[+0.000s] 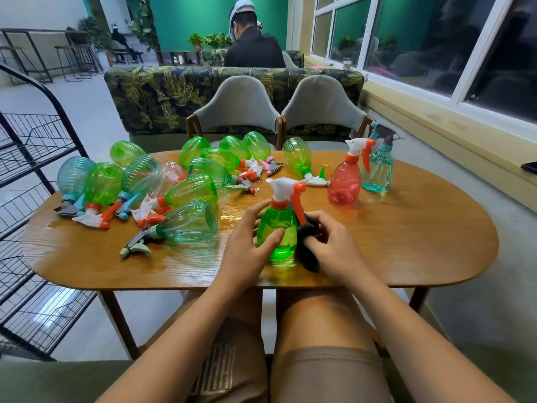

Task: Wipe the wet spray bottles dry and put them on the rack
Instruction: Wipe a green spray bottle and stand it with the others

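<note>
So the green spray bottle (277, 237) stands upright on the wooden table (406, 242), close to the near edge and roughly at its middle, white and orange trigger head on top. The left hand (250, 242) grips it round the body, thumb across the front and the other fingers curled round the far side. The right hand (334, 245) has its fingers bunched round a black cloth (308, 251), which is pressed against the bottle's right side and hangs down to the tabletop.

The left half of the table is a mess: a heap of bottles (162, 184) lying on their sides, mostly green with a few bluish and one clear pinkish one, running from the left edge up to the far edge. One teal-tinted bottle (189, 222) lies nearest the left hand with its nozzle pointing at the left edge. There's a shiny wet patch (232, 216) on the wood between the heap and the held bottle.

Toward the far right end, a red bottle (344, 181) and a light blue bottle (377, 170) stand upright just beside each other.

The black wire rack (29, 170) sits off the table's left edge. Two grey chairs (238, 103) face the far edge, and another person (252, 45) sits beyond a leaf-print sofa back (162, 94).
</note>
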